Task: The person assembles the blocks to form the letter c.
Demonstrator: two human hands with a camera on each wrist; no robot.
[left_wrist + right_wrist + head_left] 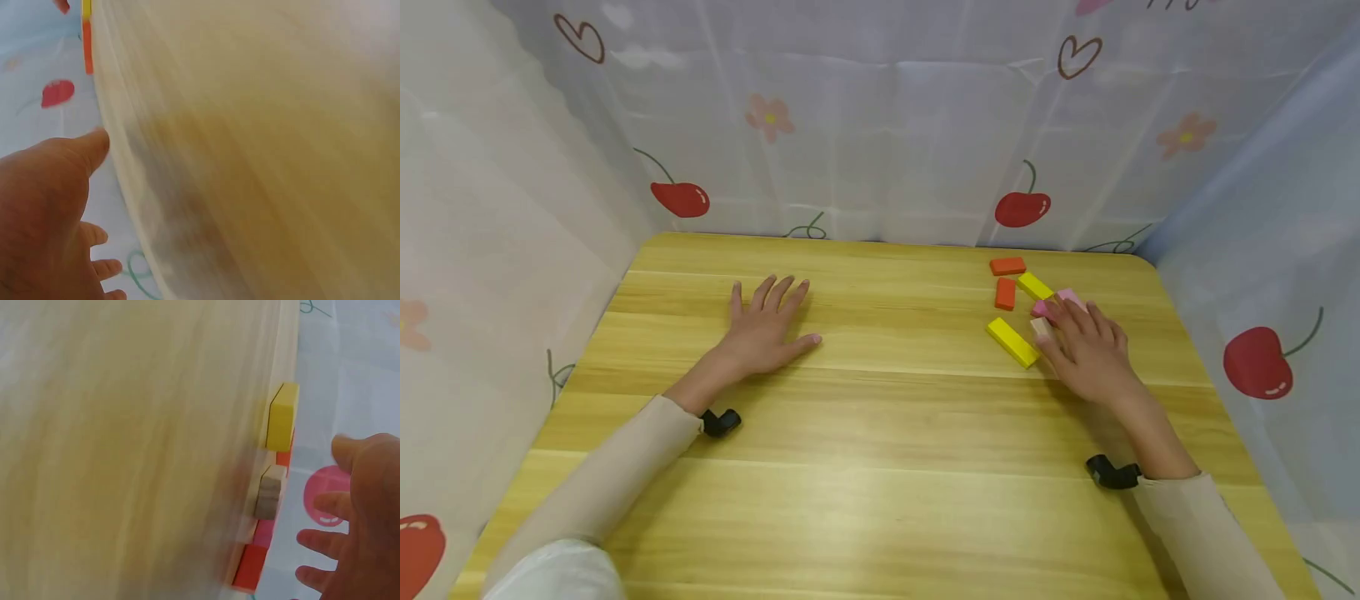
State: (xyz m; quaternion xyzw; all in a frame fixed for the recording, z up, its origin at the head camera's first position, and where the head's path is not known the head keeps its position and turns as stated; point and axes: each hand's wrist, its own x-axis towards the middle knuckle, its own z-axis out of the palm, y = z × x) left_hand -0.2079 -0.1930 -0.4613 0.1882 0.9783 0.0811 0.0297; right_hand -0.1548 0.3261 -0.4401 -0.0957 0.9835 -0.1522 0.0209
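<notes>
Both left hand [758,343] and right hand [1086,354] have fingers spread; the latter sweeping low could, we judge, knock the pale block [1041,328] askew (contact is hard to tell).

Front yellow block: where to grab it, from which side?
Likely mid-length on the front yellow block, grip pinching across its two long sides, coming from above and near-left. It lies flat, long and narrow; its near-left long side is free, while the plain wood block and right hand crowd its right.
</notes>
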